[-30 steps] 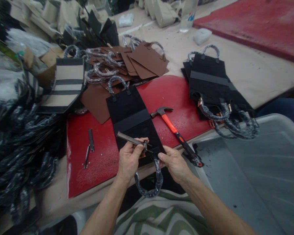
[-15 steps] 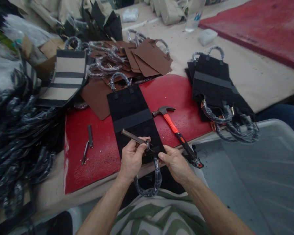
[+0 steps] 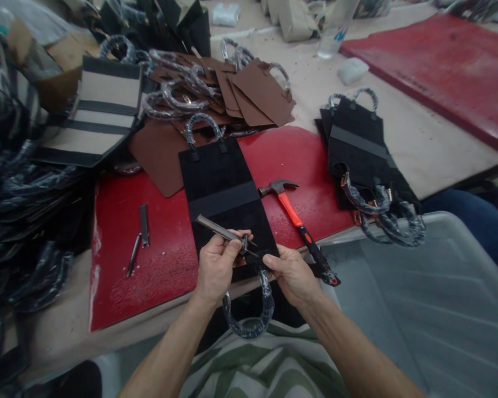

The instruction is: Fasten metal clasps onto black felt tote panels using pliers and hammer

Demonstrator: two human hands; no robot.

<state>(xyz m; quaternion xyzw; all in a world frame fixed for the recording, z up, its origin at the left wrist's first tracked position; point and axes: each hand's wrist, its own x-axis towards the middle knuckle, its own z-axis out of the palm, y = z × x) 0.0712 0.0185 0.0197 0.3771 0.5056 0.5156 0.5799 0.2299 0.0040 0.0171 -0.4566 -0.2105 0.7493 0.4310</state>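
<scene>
The fingers of the left hand (image 3: 216, 268) are closed around a metal punch (image 3: 216, 229). Its long axis runs from 10 o'clock, where the free end sticks out past the knuckles, to 4 o'clock, where the tip meets the near end of a black bag panel (image 3: 224, 190). The fingers of the right hand (image 3: 289, 275), just to 3 o'clock of that tip, pinch the same near edge.

The panel lies flat on a red mat (image 3: 120, 260) on the worktop. Its long axis runs 12 to 6 o'clock. One plastic-wrapped handle (image 3: 203, 122) is at the far end and another (image 3: 249, 320) hangs off the near edge between the wrists.

At 3 o'clock of the panel lies a hammer (image 3: 299, 224), head towards 11 o'clock and orange grip towards 5. Two small metal tools (image 3: 143, 218) rest on the mat at 9 o'clock. Brown panels (image 3: 253, 94) are piled at 12 o'clock, a stack of black panels (image 3: 357, 143) lies at 2 o'clock, and a grey bin (image 3: 419, 309) sits at 4 o'clock.
</scene>
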